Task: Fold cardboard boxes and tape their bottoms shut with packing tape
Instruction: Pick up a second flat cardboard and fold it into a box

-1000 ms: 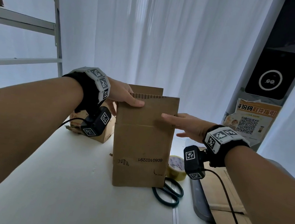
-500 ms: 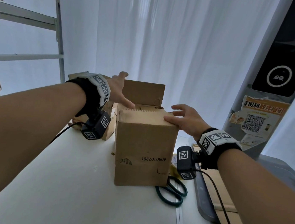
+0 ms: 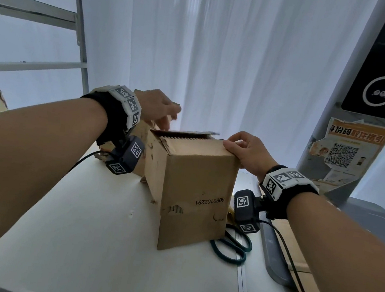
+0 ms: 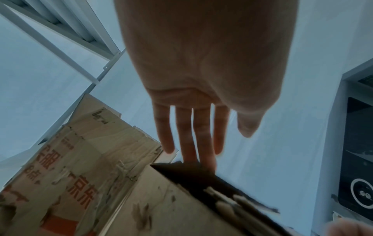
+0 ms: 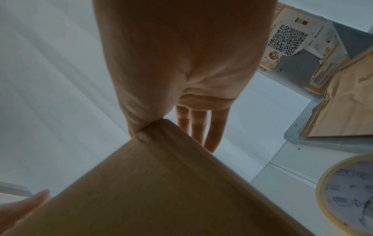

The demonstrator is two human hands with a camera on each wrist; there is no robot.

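A brown cardboard box stands upright on the white table, its top flaps partly folded in. My left hand reaches over the far left of the top. Its straight fingers press down on the far flap's edge. My right hand holds the box's top right corner, thumb on the near top flap and fingers running down the right side. A roll of packing tape lies on the table right of the box, mostly hidden behind it in the head view.
Green-handled scissors lie at the box's right foot. Another printed carton sits behind it on the left. Flattened cardboard rests on a grey tray at right. A metal shelf frame stands left, a pillar with a QR poster right.
The flat box has been opened into a square tube and its near top flap folded down. My left hand moved to the far flap, my right to the top right corner.
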